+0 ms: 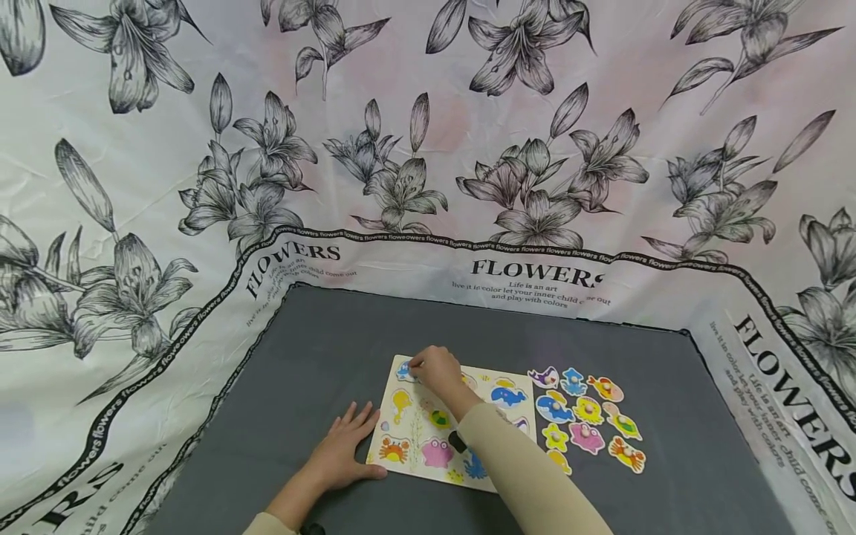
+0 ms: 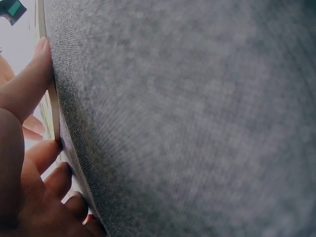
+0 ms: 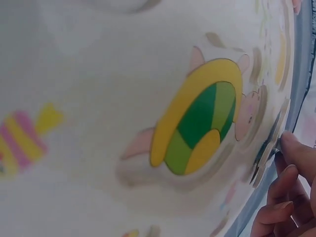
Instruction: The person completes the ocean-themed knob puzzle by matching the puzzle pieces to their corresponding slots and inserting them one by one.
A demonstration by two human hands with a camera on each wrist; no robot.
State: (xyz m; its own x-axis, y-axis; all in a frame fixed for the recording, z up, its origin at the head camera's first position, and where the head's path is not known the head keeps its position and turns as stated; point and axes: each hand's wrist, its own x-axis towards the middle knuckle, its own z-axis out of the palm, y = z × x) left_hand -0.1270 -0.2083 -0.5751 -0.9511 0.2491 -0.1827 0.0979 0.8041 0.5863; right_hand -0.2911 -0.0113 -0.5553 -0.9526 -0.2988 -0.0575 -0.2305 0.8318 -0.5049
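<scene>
A pale wooden puzzle board (image 1: 400, 429) with printed sea animals lies on the dark table. My right hand (image 1: 438, 371) is over its far left corner. There, thumb and fingers pinch a thin puzzle piece (image 3: 269, 148), seen nearly edge-on in the right wrist view. Blue shows beside the fingertips in the head view. My left hand (image 1: 342, 449) rests at the board's left side, fingers spread and thumb at the near left corner. The left wrist view has that thumb (image 2: 37, 74) against the board's edge. The right forearm hides part of the board.
Several loose knobbed pieces lie right of the board, among them a pink frog-like piece (image 1: 586, 438), a crab (image 1: 627, 454) and a blue whale (image 1: 553, 408). A flower-printed cloth (image 1: 414, 260) rises behind the grey tabletop (image 1: 321, 349).
</scene>
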